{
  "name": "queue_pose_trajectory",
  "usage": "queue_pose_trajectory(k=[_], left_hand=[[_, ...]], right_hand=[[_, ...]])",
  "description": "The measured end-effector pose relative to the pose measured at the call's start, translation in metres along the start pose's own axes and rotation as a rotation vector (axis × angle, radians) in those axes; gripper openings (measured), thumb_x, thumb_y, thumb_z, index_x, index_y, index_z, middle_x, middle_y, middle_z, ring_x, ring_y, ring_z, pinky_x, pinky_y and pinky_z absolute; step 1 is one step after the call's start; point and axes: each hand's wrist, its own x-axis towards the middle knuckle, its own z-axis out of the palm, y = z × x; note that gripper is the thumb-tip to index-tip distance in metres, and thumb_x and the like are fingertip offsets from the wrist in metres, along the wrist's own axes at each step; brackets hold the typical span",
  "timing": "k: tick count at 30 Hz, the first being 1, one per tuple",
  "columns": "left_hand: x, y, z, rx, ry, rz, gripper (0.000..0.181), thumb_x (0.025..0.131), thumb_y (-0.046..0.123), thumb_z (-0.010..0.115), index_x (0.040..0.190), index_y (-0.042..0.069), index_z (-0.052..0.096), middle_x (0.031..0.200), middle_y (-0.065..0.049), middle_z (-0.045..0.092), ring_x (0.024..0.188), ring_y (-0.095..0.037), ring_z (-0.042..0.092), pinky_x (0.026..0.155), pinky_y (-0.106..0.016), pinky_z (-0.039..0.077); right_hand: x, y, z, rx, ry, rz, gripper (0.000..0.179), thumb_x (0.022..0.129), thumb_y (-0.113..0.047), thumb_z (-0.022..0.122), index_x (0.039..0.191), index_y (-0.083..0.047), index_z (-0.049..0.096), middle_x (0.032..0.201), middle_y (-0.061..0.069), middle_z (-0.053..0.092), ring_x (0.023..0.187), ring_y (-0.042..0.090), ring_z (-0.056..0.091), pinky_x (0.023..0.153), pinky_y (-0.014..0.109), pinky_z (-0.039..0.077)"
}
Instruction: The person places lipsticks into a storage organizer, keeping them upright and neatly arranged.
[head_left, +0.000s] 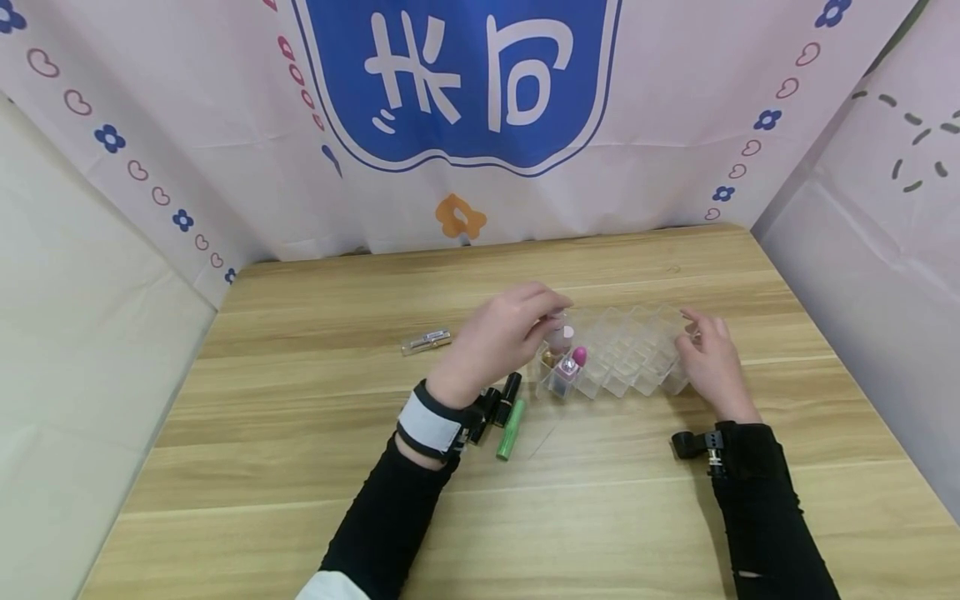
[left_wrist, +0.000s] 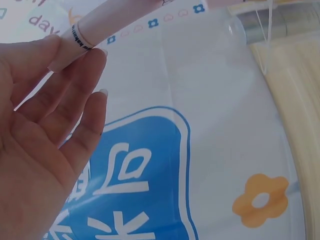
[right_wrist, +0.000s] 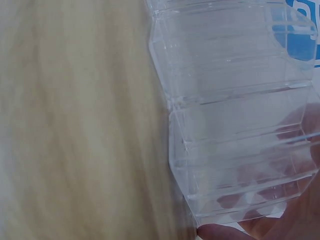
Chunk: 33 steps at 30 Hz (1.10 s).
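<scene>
My left hand (head_left: 504,337) is over the left end of a clear plastic lipstick organizer (head_left: 626,354). In the left wrist view its thumb and fingers pinch a slim pale pink cosmetic tube (left_wrist: 95,30) with small dark lettering. Several cosmetics stand in the organizer's left slots, among them one with a bright pink top (head_left: 579,356). With thumb and fingers, my right hand (head_left: 712,362) grips the organizer's right end. The right wrist view shows the organizer's ridged wall (right_wrist: 235,115) close up, fingers visible through it.
On the table (head_left: 300,467), left of the organizer, lie a green tube (head_left: 511,430) and black lipstick tubes (head_left: 507,400). A clear tube (head_left: 426,342) lies farther left. A printed cloth (head_left: 637,192) hangs along the back edge, with white walls at both sides.
</scene>
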Motion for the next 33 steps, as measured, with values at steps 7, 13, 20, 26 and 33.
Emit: queue_pose_trajectory(k=[7,13,20,26,33], left_hand=[[0.006,0.004,0.01,-0.026,-0.008,0.042,0.021,0.095,0.009,0.063,0.115,0.007,0.069,0.106,-0.004,0.071,0.096,-0.011,0.068,0.086,-0.017,0.056],[0.01,0.008,0.02,-0.043,-0.019,0.052,0.021,0.093,0.01,0.065,0.113,0.008,0.069,0.106,-0.003,0.072,0.094,-0.009,0.068,0.084,-0.013,0.055],[0.011,0.011,0.03,-0.044,-0.036,0.08,0.019,0.092,0.011,0.067,0.111,0.008,0.069,0.105,-0.003,0.072,0.093,-0.007,0.068,0.083,-0.013,0.055],[0.011,0.012,0.037,-0.098,-0.044,0.088,0.017,0.092,0.01,0.067,0.108,0.007,0.069,0.103,-0.004,0.072,0.09,-0.007,0.068,0.082,-0.012,0.055],[0.011,0.011,0.044,-0.078,-0.063,0.077,0.018,0.093,0.012,0.067,0.11,0.008,0.069,0.105,-0.002,0.071,0.092,-0.005,0.067,0.082,-0.01,0.054]], right_hand=[[0.0,0.001,0.0,-0.005,0.006,-0.004,0.052,0.101,-0.018,0.037,0.149,0.001,0.034,0.128,0.029,0.042,0.118,0.045,0.045,0.098,0.061,0.041],[0.001,0.001,0.0,-0.01,0.005,-0.003,0.052,0.1,-0.018,0.037,0.149,0.001,0.033,0.128,0.029,0.042,0.119,0.046,0.045,0.098,0.062,0.041],[0.0,0.0,0.0,0.0,-0.004,0.0,0.053,0.101,-0.019,0.036,0.15,0.0,0.032,0.13,0.029,0.041,0.12,0.046,0.044,0.099,0.062,0.041],[0.0,0.0,0.0,0.003,-0.008,0.002,0.053,0.101,-0.02,0.036,0.151,0.0,0.031,0.131,0.029,0.04,0.12,0.045,0.044,0.098,0.062,0.041],[0.001,0.002,0.001,0.001,-0.004,0.002,0.053,0.101,-0.019,0.037,0.15,-0.001,0.032,0.13,0.028,0.041,0.12,0.045,0.044,0.099,0.062,0.041]])
